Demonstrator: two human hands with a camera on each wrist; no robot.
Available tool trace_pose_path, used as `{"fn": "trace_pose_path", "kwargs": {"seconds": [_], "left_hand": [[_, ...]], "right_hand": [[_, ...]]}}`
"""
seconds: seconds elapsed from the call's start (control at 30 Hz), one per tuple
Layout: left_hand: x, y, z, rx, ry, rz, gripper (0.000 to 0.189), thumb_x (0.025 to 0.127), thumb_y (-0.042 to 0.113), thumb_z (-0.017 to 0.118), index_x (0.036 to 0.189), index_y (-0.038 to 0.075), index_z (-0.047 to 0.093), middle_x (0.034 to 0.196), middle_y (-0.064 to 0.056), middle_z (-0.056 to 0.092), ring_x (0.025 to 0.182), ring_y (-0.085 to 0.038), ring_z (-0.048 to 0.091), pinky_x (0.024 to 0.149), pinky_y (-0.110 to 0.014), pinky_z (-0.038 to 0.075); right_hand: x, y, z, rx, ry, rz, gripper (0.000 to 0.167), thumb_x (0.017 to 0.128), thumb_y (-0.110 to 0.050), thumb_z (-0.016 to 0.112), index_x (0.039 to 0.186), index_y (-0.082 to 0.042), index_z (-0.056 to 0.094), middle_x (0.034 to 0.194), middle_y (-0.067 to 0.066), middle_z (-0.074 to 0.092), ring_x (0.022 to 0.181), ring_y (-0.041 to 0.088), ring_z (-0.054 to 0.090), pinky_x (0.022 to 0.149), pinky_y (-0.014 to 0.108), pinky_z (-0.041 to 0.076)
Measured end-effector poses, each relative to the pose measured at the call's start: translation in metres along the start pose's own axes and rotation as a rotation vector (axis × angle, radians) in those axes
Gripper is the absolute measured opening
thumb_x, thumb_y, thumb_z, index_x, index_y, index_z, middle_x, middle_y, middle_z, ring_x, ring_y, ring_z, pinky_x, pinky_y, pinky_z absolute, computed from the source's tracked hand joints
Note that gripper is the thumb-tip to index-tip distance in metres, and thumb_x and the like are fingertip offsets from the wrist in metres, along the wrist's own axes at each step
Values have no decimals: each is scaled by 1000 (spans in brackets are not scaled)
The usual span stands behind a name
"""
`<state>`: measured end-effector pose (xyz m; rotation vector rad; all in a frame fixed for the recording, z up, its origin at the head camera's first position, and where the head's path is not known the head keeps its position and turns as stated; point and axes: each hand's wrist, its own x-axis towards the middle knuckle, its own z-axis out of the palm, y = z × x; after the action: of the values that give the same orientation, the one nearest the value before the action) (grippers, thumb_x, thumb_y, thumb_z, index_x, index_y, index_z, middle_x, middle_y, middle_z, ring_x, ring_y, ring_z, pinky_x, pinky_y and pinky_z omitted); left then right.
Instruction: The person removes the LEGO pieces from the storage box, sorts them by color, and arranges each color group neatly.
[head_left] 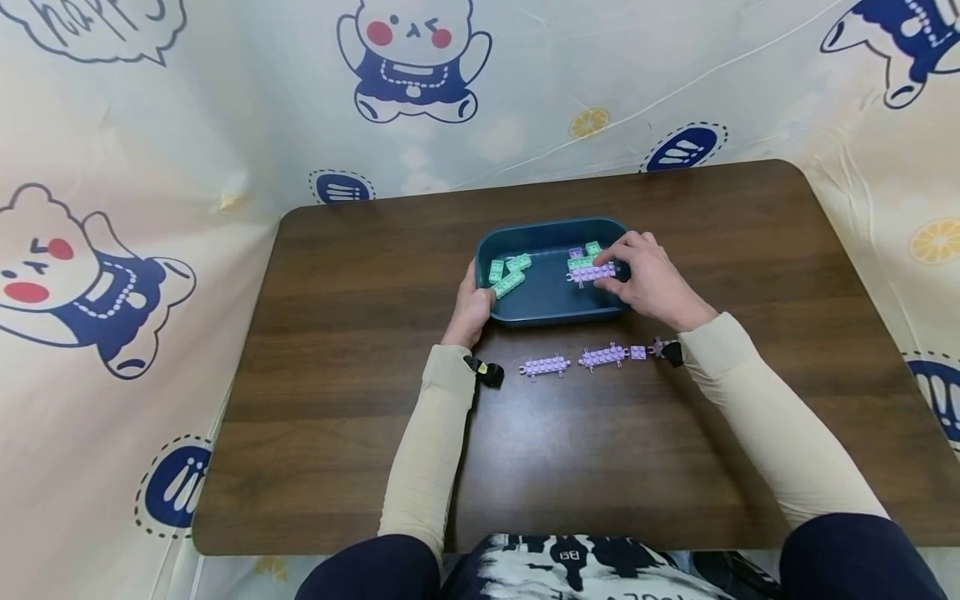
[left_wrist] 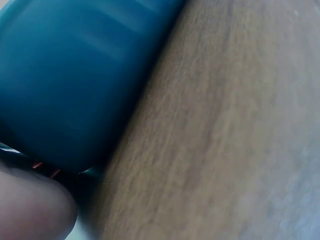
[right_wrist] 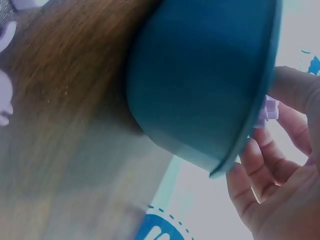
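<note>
Brown wood-grain table hogged mid-frame; left hand gripped a dark-teal rectangular tray, right hand pinched a lilac studded plastic strip, right of centre.

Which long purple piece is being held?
The long purple piece pinched by the right hand at the tray; the others lie in a row on the table.

Gap between green bricks and held purple piece, tray wall around, purple row nearside
</note>
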<state>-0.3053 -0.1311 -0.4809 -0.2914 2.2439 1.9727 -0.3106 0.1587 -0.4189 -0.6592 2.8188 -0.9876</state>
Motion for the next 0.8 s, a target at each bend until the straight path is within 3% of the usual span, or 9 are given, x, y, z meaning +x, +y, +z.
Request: {"fn": "trace_pose_path", "kwargs": {"seconds": [0.27,0.47,0.8], "left_hand": [[1,-1,-1,-6,-8,-4,88,78,-11,38,157,20,15,160,2,19,138,-16,24,109,-35,25],[1,-2,-1,2,-9,-2,88,78,-10,39,157,21,15,160,3,19,137,-16,24,108,-35,25],[1,-2,0,-4,-6,-2,89,77,-11,39,157,22,16,160,3,20,136,-16,26,105,-33,28]], "right_hand": [[-11,5,-6,4,34,-21,29,84,-17,75,112,-8,70,117,13,53,111,33,37,94,54,31],[-16,11,-9,21,45,26,30,84,-16,75,112,-8,70,115,12,52,111,33,37,94,54,32],[-31,18,-21,60,68,91,30,88,-15,71,115,-5,67,111,11,48,101,34,47,84,47,45]]}}
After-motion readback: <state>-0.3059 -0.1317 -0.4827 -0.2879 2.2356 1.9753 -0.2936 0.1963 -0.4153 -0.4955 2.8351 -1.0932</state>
